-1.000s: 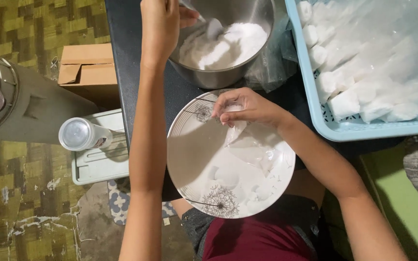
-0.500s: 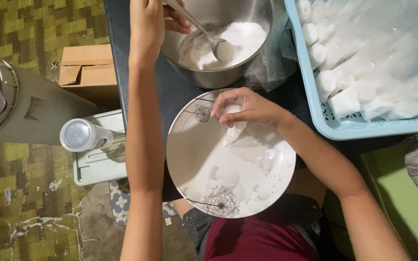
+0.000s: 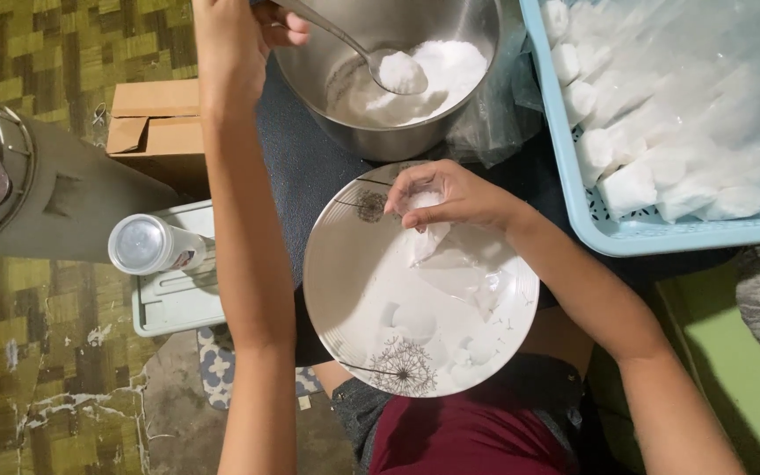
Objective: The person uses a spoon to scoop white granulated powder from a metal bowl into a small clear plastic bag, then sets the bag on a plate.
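Left hand: closed around handle of metal spoon, heaped with white powder, upper centre, over steel bowl.
Right hand: fingers pinched on small clear plastic bag, above white round plate, frame centre.

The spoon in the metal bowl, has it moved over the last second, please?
Yes. The spoon, held by the left hand, was dug into the white powder and now sits lifted and heaped above it, nearer the middle of the metal bowl.
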